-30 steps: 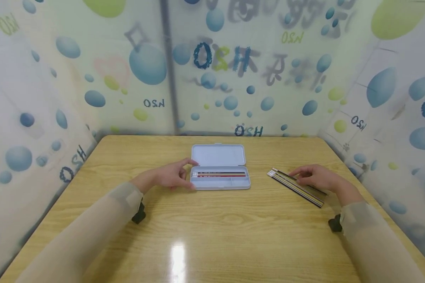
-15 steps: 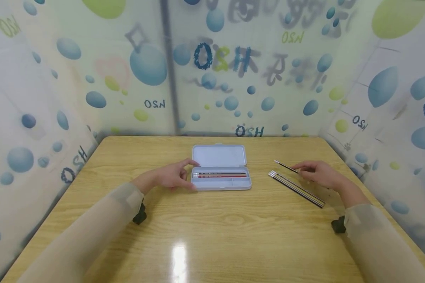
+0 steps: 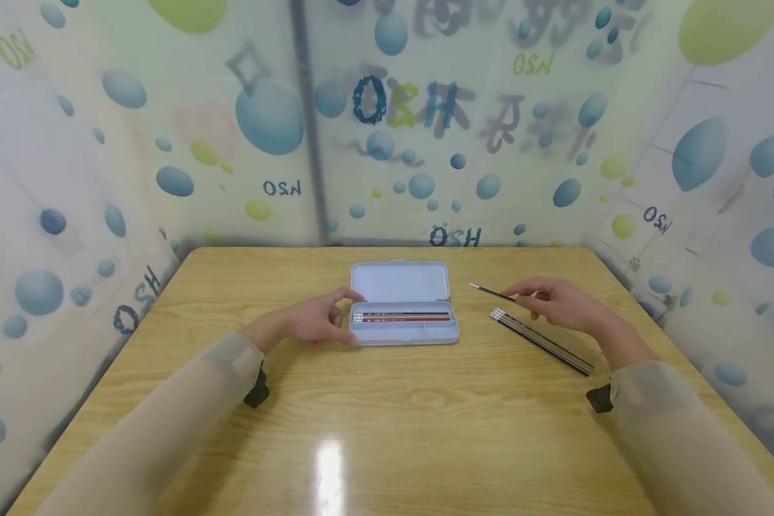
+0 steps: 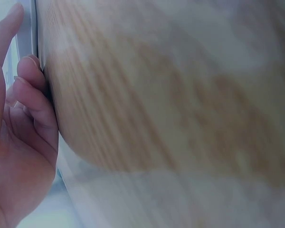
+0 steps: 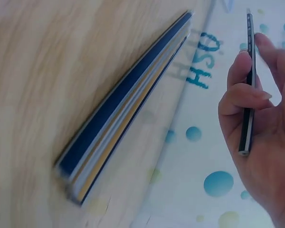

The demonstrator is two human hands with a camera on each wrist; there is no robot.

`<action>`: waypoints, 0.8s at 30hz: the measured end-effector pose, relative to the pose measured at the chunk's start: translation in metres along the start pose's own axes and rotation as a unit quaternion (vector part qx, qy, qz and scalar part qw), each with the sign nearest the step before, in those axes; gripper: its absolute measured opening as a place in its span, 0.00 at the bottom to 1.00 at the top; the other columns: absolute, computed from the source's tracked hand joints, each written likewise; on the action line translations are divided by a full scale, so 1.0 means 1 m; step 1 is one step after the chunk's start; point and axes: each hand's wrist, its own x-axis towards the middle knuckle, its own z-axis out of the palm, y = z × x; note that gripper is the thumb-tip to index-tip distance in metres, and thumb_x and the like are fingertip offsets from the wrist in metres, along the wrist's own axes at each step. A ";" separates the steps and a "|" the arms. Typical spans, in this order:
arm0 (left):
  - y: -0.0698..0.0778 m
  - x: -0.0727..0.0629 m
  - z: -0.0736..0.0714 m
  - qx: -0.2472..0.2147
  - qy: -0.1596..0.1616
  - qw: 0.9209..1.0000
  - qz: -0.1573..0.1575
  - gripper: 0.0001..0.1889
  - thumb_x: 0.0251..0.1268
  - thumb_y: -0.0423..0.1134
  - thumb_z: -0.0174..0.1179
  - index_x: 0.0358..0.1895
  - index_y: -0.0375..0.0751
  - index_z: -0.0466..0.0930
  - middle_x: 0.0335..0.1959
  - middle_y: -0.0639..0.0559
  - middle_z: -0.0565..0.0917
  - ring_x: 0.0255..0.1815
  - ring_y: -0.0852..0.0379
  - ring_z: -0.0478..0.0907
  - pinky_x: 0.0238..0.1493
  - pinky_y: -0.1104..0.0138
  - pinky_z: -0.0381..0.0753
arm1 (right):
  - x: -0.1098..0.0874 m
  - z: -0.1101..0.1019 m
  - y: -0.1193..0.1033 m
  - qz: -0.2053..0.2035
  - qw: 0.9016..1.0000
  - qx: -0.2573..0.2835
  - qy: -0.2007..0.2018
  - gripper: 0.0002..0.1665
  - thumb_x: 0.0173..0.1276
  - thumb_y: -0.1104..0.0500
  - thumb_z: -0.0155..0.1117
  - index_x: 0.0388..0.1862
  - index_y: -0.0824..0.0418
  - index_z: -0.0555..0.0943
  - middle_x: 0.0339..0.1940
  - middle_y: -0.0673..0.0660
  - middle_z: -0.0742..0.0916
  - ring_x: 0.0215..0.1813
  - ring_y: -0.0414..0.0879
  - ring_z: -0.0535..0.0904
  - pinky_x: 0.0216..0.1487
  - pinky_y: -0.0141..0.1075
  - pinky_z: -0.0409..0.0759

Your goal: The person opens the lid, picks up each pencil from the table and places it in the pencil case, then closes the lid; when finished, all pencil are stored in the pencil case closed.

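An open pale-blue pencil case (image 3: 387, 334) lies on the table with its lid (image 3: 398, 282) tipped back; several pencils (image 3: 403, 317) lie in its rear compartment. My left hand (image 3: 311, 319) grips the case's left end, thumb at the front corner and index finger at the back. My right hand (image 3: 557, 302) pinches a black-striped pencil (image 3: 492, 292), white eraser end pointing left, above the table. In the right wrist view the same pencil (image 5: 249, 71) runs between thumb and fingers. Below that hand lies a row of several striped pencils (image 3: 540, 342), slanting toward the front right.
The wood-grain table (image 3: 419, 430) reaches a patterned curtain (image 3: 387, 179) at its back and sides. Bare tabletop shows between the case and the loose pencils, and across the front. A dark wrist device (image 3: 256, 390) sits under the left sleeve.
My right hand has picked one pencil off the loose row, lifted it and carried it left toward the case. The left hand and the case have stayed in place.
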 end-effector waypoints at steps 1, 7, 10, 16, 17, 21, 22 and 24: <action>0.000 0.000 0.000 0.000 0.000 1.000 -0.001 0.49 0.69 0.54 0.78 0.86 0.56 0.56 0.33 0.50 0.77 0.20 0.57 0.69 0.26 0.67 0.72 | 0.002 0.001 -0.001 -0.004 1.000 -0.001 -0.001 0.21 0.86 0.51 0.63 0.73 0.48 0.84 0.53 0.62 0.87 0.37 0.52 0.80 0.32 0.37 0.78; 0.000 0.000 0.000 0.005 0.001 1.000 0.000 0.50 0.69 0.54 0.78 0.86 0.56 0.56 0.32 0.51 0.77 0.20 0.57 0.69 0.26 0.67 0.72 | 0.013 0.010 -0.012 -0.031 0.999 -0.021 -0.001 0.22 0.82 0.61 0.66 0.72 0.51 0.85 0.58 0.63 0.87 0.40 0.49 0.83 0.39 0.38 0.82; 0.000 -0.001 0.000 0.004 0.002 1.000 -0.001 0.50 0.69 0.54 0.78 0.86 0.56 0.55 0.32 0.51 0.77 0.20 0.57 0.69 0.26 0.67 0.72 | 0.017 0.013 -0.016 -0.047 0.998 -0.030 0.001 0.21 0.82 0.62 0.66 0.70 0.53 0.86 0.58 0.63 0.88 0.43 0.50 0.86 0.42 0.39 0.84; 0.000 0.001 0.000 0.006 0.002 1.000 0.000 0.49 0.69 0.55 0.78 0.86 0.58 0.56 0.31 0.52 0.77 0.20 0.57 0.68 0.26 0.67 0.71 | 0.024 0.019 -0.026 -0.060 0.998 -0.023 -0.014 0.18 0.84 0.59 0.65 0.68 0.54 0.87 0.58 0.62 0.90 0.42 0.52 0.87 0.41 0.39 0.83; 0.000 0.001 0.000 0.006 0.000 1.000 0.001 0.49 0.69 0.55 0.78 0.86 0.57 0.55 0.31 0.52 0.77 0.19 0.57 0.68 0.26 0.67 0.71 | 0.025 0.020 -0.028 -0.061 0.998 -0.023 -0.018 0.18 0.84 0.58 0.64 0.68 0.54 0.87 0.58 0.62 0.90 0.42 0.52 0.87 0.41 0.39 0.83; -0.001 0.002 0.000 0.006 0.000 1.000 0.001 0.49 0.70 0.54 0.77 0.86 0.56 0.55 0.31 0.52 0.77 0.19 0.57 0.68 0.25 0.67 0.71 | 0.030 0.025 -0.034 -0.059 0.998 -0.028 -0.024 0.18 0.85 0.58 0.63 0.68 0.52 0.87 0.58 0.61 0.91 0.41 0.51 0.86 0.43 0.40 0.84; -0.001 0.002 0.000 0.005 0.002 1.000 0.000 0.49 0.70 0.54 0.77 0.86 0.57 0.55 0.31 0.52 0.77 0.19 0.57 0.68 0.25 0.67 0.71 | 0.031 0.026 -0.036 -0.059 0.998 -0.029 -0.025 0.18 0.84 0.58 0.64 0.68 0.52 0.87 0.58 0.61 0.91 0.41 0.50 0.86 0.44 0.40 0.84; -0.001 0.002 0.001 0.005 0.003 1.000 0.001 0.49 0.70 0.54 0.77 0.86 0.57 0.55 0.31 0.51 0.77 0.19 0.57 0.68 0.25 0.67 0.71 | 0.034 0.029 -0.038 -0.059 0.997 -0.031 -0.024 0.19 0.83 0.59 0.65 0.68 0.51 0.87 0.59 0.61 0.91 0.40 0.49 0.84 0.43 0.39 0.84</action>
